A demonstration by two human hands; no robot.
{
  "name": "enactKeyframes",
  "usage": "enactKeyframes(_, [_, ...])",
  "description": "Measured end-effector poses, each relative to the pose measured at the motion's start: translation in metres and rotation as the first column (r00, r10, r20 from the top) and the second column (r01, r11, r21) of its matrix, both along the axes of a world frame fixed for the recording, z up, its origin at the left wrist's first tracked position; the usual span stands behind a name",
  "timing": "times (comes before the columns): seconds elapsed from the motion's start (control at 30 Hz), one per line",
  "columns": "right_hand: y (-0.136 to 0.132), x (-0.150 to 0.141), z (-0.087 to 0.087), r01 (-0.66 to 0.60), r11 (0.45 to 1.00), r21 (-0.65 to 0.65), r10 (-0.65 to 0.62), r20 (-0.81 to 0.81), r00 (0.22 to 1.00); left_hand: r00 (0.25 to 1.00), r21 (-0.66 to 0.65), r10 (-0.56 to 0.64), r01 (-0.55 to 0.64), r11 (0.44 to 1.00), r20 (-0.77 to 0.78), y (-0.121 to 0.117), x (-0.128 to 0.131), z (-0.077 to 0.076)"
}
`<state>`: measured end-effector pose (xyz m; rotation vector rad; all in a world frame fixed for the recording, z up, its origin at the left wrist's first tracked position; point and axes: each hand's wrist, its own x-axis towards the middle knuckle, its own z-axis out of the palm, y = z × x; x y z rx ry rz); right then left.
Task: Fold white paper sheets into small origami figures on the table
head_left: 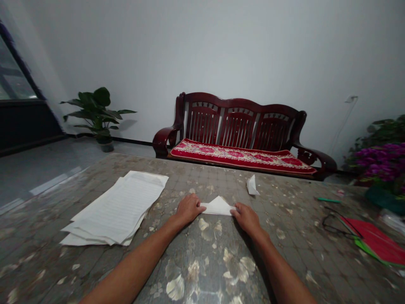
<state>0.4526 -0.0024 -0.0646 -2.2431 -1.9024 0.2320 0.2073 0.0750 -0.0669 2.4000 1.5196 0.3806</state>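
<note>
A folded piece of white paper (218, 206) is between my hands, with a triangular peak at the top and a straight band along its lower edge. My left hand (189, 208) pinches the band's left end between thumb and fingers. At the right end, my right hand (247, 216) grips the band the same way. Beyond my right hand stands a small folded white paper shape (252, 185), touched by neither hand. Left of my left hand lies a loose stack of lined white sheets (118, 207).
The patterned tabletop (209, 261) spreads under everything. Toward the right are a green pen (329, 200), black-framed glasses (338, 226), red and green sheets (376, 238) and purple flowers (381, 162). A dark red wooden bench (238, 122) stands past the far edge; a potted plant (99, 112) is at left.
</note>
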Motion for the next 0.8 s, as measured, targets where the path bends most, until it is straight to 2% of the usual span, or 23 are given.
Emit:
enactKeyframes(0.2, [0.000, -0.001, 0.003, 0.017, 1.000, -0.014, -0.017, -0.008, 1.000, 1.000, 0.030, -0.009, 0.009, 1.000, -0.002, -0.001, -0.001, -0.002])
enactKeyframes(0.67, [-0.001, -0.003, 0.001, 0.068, 0.998, 0.010, -0.068, -0.045, 0.997, 0.996, 0.034, 0.075, -0.073, 0.997, -0.050, -0.008, 0.005, 0.007])
enactKeyframes(0.8, [-0.003, -0.005, 0.003, 0.073, 0.997, 0.005, -0.072, -0.077, 0.994, 0.994, 0.049, 0.086, -0.083, 0.995, -0.060, -0.013, 0.005, 0.004])
